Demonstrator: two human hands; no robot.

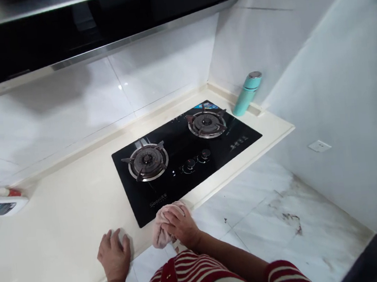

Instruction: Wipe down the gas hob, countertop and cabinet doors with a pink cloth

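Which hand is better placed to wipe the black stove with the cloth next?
Probably the right hand: it holds the pink cloth at the edge of the stove, while the left hand rests on the counter.

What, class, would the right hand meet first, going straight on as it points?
The pink cloth under the right hand comes first; beyond it, probably the black cooktop, though depth is unclear.

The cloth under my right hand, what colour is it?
The cloth is pale pink, best seen in the head view.
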